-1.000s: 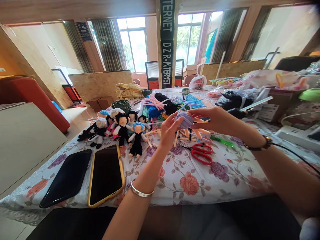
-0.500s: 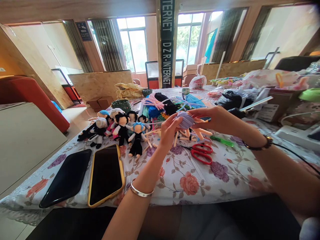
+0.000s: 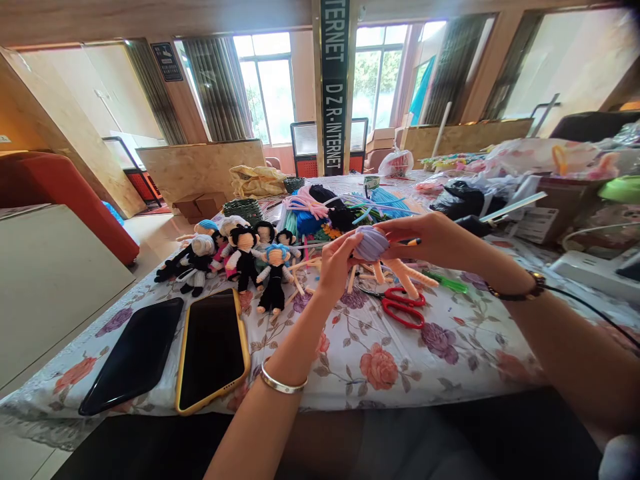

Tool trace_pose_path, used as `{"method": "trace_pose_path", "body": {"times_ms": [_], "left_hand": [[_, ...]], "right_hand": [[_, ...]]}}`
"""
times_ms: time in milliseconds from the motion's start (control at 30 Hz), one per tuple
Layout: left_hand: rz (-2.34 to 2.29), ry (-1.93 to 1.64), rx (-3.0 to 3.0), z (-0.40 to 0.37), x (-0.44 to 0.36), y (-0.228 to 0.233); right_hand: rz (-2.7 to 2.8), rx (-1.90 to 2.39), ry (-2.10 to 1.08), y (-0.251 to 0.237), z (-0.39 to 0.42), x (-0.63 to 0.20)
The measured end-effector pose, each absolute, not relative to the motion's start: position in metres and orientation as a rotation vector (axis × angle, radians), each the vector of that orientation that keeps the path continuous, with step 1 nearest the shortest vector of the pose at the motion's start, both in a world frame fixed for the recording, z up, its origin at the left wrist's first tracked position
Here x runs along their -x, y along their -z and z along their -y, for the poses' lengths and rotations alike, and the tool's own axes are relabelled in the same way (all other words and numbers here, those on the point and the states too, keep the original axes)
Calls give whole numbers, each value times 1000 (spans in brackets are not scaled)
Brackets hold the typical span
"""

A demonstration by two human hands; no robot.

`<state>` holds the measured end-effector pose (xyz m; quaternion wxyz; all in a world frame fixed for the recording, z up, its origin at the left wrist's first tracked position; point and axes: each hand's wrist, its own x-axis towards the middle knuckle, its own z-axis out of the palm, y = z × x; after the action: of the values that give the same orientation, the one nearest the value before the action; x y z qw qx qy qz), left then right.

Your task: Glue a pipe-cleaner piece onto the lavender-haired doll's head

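Both hands, left hand [image 3: 336, 265] and right hand [image 3: 429, 239], grip a lilac-headed doll [image 3: 373, 245] above the floral tablecloth [image 3: 400, 353].

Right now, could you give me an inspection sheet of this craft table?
Surface: floral tablecloth.
Job's things: lilac-headed doll with peach limbs, held above the table.
Clutter: finished dolls, two phones, red scissors, green tool, pipe cleaners, bags.
Hands: left hand and right hand both grip the doll.
Cables: black cable by the right wrist.
Surroundings: windows, pillar sign, red sofa.

"D.Z.R-INTERNET" on green pillar banner [image 3: 334, 87]
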<state>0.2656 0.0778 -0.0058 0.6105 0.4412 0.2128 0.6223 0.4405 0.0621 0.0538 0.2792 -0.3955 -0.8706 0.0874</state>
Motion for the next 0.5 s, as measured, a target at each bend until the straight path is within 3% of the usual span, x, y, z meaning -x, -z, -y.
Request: {"method": "trace_pose_path", "body": {"times_ms": [500], "left_hand": [[-560, -1360, -1044, -79, -264, 8]], "right_hand": [[2383, 1103, -517, -51, -68, -444]]}}
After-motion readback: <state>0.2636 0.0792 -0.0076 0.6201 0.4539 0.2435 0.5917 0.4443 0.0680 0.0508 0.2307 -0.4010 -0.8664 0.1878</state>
